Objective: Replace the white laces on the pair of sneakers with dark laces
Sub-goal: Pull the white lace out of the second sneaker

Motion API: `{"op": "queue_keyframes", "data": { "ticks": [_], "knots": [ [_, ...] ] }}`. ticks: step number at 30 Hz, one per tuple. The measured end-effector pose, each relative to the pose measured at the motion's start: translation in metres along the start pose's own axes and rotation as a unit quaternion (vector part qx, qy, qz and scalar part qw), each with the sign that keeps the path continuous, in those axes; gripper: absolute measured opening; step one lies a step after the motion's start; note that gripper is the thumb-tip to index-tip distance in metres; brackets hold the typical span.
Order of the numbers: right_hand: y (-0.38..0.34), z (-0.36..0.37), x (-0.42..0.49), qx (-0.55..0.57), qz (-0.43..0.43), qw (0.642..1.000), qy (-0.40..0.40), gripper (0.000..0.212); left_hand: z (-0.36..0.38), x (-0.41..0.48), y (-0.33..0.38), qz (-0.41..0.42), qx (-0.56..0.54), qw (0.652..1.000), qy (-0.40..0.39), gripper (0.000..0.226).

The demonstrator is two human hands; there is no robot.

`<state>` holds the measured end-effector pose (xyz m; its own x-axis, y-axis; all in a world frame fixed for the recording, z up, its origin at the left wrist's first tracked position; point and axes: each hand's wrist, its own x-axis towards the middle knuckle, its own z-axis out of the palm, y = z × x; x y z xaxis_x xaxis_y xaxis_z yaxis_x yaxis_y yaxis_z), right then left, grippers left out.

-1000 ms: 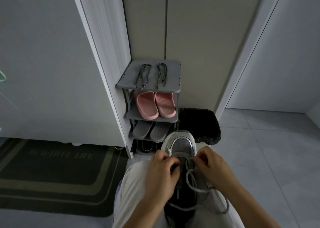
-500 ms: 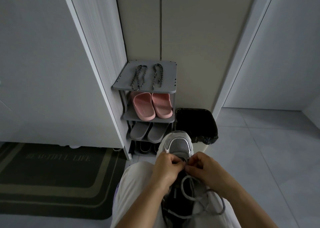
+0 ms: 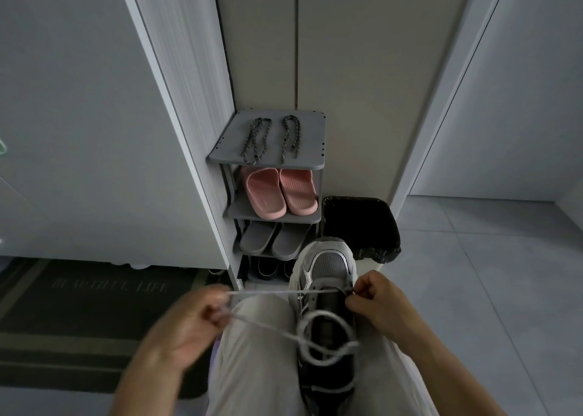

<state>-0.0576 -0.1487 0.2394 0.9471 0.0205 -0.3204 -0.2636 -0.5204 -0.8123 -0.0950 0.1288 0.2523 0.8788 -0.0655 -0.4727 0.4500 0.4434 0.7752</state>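
The white cord lace is gripped in the curled fingers of the blurred left hand and stretched taut to the left. It is pinched at the far eyelets by the right hand; the hands are apart. The grey-and-white mesh sneaker is rested on the lap, toe far. Two dark braided laces lie on the grey shoe rack.

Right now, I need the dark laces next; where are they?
Head view, centre: the dark laces lie atop the grey shoe rack, above the pink slippers.

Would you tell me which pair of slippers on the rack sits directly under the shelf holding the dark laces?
The pink pair, just below the top shelf; the grey pair lies one tier lower.
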Motion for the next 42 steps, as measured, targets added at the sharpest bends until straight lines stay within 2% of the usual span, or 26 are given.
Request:
{"op": "queue_keyframes", "data": {
  "ticks": [2,4,5,7,9,10,12,14,16,19,21,23,25,27,29,31,33,35,38,39,40,42],
  "knots": [
    [0.000,0.002,-0.002,0.002,-0.019,1.000,-0.014,0.019,-0.042,-0.012,0.016,0.006,-0.022,0.998,0.062,0.041],
    [0.001,0.005,-0.004,-0.018,-0.037,0.999,-0.016,0.022,-0.062,-0.016,0.017,0.010,0.023,0.988,0.155,0.025],
    [0.002,0.007,-0.005,-0.029,-0.043,0.999,-0.005,0.021,-0.058,-0.014,0.014,0.014,0.107,0.975,0.194,0.016],
    [0.003,0.010,-0.007,-0.046,-0.047,0.998,0.023,0.020,-0.031,-0.005,0.002,0.049,0.295,0.926,0.232,0.010],
    [0.005,0.014,-0.010,-0.070,-0.046,0.996,0.030,0.025,0.013,0.003,-0.010,0.185,0.439,0.855,0.207,0.008],
    [0.005,0.015,-0.011,-0.084,-0.045,0.995,0.026,0.028,0.035,0.007,-0.017,0.263,0.467,0.827,0.170,0.010],
    [0.004,0.014,-0.012,-0.098,-0.041,0.994,0.017,0.032,0.069,0.021,-0.032,0.356,0.523,0.771,0.076,0.015],
    [0.006,0.012,-0.012,-0.087,-0.043,0.995,0.017,0.033,0.095,0.035,-0.046,0.370,0.617,0.693,0.032,0.020],
    [0.009,0.010,-0.012,-0.068,-0.042,0.997,0.017,0.031,0.108,0.044,-0.052,0.354,0.685,0.636,0.036,0.021],
    [0.012,0.009,-0.011,-0.050,-0.049,0.997,0.015,0.030,0.104,0.047,-0.052,0.413,0.683,0.603,0.020,0.028],
    [0.013,0.008,-0.011,-0.042,-0.054,0.998,0.014,0.029,0.091,0.043,-0.046,0.436,0.662,0.609,0.020,0.020],
    [0.014,0.007,-0.009,-0.034,-0.057,0.998,0.010,0.029,0.068,0.032,-0.033,0.420,0.652,0.630,0.042,0.020],
    [0.014,0.007,-0.007,-0.028,-0.058,0.998,0.006,0.028,0.030,0.020,-0.018,0.399,0.660,0.628,0.100,0.022],
    [0.014,0.008,-0.007,-0.036,-0.061,0.997,0.005,0.028,-0.016,0.012,-0.002,0.375,0.650,0.634,0.189,0.014],
    [0.013,0.011,-0.008,-0.058,-0.063,0.996,0.010,0.029,-0.055,0.006,0.008,0.308,0.623,0.665,0.275,0.010],
    [0.013,0.012,-0.011,-0.072,-0.064,0.995,0.023,0.031,-0.065,0.003,0.010,0.249,0.580,0.712,0.308,0.009],
    [0.015,0.013,-0.012,-0.065,-0.067,0.995,0.040,0.035,-0.046,0.006,0.004,0.246,0.528,0.756,0.299,0.004],
    [0.017,0.014,-0.013,-0.056,-0.079,0.994,0.053,0.038,-0.010,0.011,-0.004,0.266,0.494,0.787,0.257,0.006],
    [0.019,0.015,-0.016,-0.049,-0.100,0.992,0.064,0.036,0.051,0.017,-0.019,0.287,0.474,0.827,0.096,0.021],
    [0.019,0.016,-0.017,-0.041,-0.109,0.991,0.066,0.037,0.068,0.020,-0.027,0.290,0.497,0.817,0.038,0.027],
    [0.020,0.016,-0.018,-0.032,-0.119,0.990,0.069,0.038,0.083,0.024,-0.036,0.289,0.550,0.784,-0.001,0.031],
    [0.022,0.017,-0.020,-0.015,-0.139,0.987,0.077,0.042,0.107,0.030,-0.051,0.292,0.651,0.700,-0.006,0.032]
  ]
}}
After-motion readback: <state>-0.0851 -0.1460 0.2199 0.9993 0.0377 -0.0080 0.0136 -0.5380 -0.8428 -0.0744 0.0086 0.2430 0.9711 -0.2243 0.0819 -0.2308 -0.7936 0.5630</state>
